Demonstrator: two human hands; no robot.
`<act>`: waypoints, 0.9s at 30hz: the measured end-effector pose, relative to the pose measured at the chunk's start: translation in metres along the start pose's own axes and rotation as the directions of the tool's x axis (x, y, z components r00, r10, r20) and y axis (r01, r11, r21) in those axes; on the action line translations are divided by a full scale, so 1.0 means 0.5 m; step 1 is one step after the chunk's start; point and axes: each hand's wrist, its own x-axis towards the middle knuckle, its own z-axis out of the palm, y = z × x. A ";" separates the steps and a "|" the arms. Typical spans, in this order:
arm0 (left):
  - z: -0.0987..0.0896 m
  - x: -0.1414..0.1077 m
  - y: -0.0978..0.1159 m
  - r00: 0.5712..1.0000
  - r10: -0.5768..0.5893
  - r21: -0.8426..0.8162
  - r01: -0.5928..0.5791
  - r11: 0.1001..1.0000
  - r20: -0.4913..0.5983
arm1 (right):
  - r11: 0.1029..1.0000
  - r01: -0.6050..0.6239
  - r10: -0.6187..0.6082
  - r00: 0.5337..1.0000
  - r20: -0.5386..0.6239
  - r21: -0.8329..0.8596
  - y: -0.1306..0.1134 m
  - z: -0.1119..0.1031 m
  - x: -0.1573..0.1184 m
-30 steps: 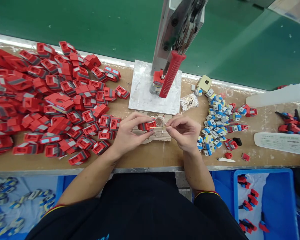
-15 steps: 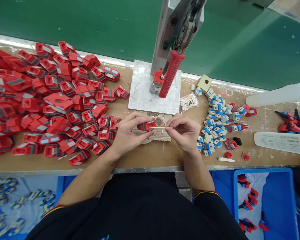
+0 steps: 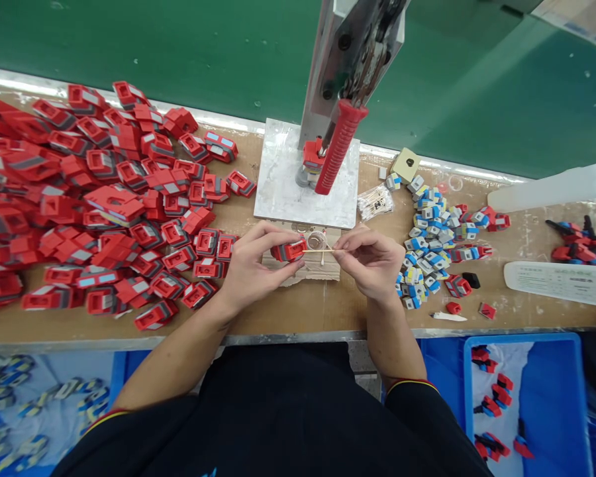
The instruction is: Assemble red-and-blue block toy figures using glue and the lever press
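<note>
My left hand (image 3: 258,263) pinches a red plastic part (image 3: 289,250) with grey trim between thumb and fingers. Closed around a thin stick (image 3: 318,251) is my right hand (image 3: 370,258), and the stick's left end points at the red part's right side. Just behind the stick sits a small clear round cup (image 3: 316,240). A cotton swab (image 3: 322,258) lies under the stick on a torn piece of cardboard (image 3: 308,272). Whether the stick's tip touches the red part is too small to tell.
A hand press (image 3: 342,149) on a metal plate (image 3: 278,179) stands behind my hands. Red parts (image 3: 116,202) pile at left. White-blue parts (image 3: 430,228), a swab bundle (image 3: 376,201) and a yellow block (image 3: 405,165) lie at right. A blue bin (image 3: 556,397) stands below the table edge.
My right hand has shifted slightly right, drawing the stick's tip back from over the red part to its right edge. My left hand still holds the red part, moved very slightly left.
</note>
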 end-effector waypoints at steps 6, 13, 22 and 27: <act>0.001 0.000 0.000 1.000 -0.001 -0.007 0.001 1.000 -0.018 | 0.999 0.015 -0.015 1.000 0.008 -0.032 0.003 -0.005 0.001; 0.002 0.000 0.001 1.000 0.024 -0.009 -0.024 1.000 0.011 | 0.998 0.032 -0.029 0.997 -0.066 0.047 0.000 -0.001 0.004; 0.001 0.004 0.008 0.998 0.035 -0.044 -0.033 0.999 0.054 | 1.000 0.008 -0.008 1.000 -0.020 0.021 -0.006 0.012 0.001; 0.000 0.002 0.004 0.999 0.014 0.006 -0.014 1.000 0.048 | 1.000 0.007 -0.007 1.000 -0.005 -0.013 -0.005 0.002 0.000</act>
